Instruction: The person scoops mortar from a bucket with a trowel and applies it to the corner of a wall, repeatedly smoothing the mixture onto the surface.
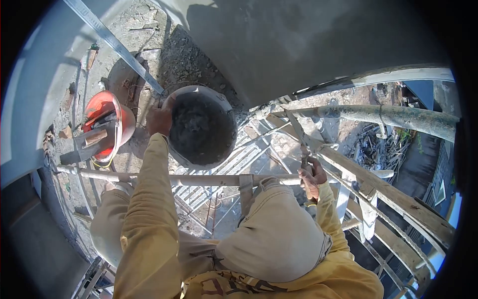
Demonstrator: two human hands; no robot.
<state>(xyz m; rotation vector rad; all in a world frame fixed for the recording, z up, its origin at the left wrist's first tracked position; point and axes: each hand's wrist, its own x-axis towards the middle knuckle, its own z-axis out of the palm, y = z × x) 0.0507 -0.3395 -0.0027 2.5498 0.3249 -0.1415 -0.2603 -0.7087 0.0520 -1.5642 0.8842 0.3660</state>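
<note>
Yellow shirt (298, 283), 1. Left hand (159, 118): fingers closed on rim of 1 bucket (213, 93) holding grey mix (199, 132), beside 1 red pail (129, 123). Right hand (313, 178): fingers wrapped around 1 trowel (297, 128).

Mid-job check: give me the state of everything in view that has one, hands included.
Left hand: at the grey bucket's rim, grip unclear
Right hand: closed on the trowel's handle
Trowel: held, blade pointing away from the body
Grey bucket: open, mix inside
Mix: dark grey, surface uneven; stiffness cannot be told
Red bucket: open, several things inside
Straightedge: slanted, near end beside the left hand
</note>
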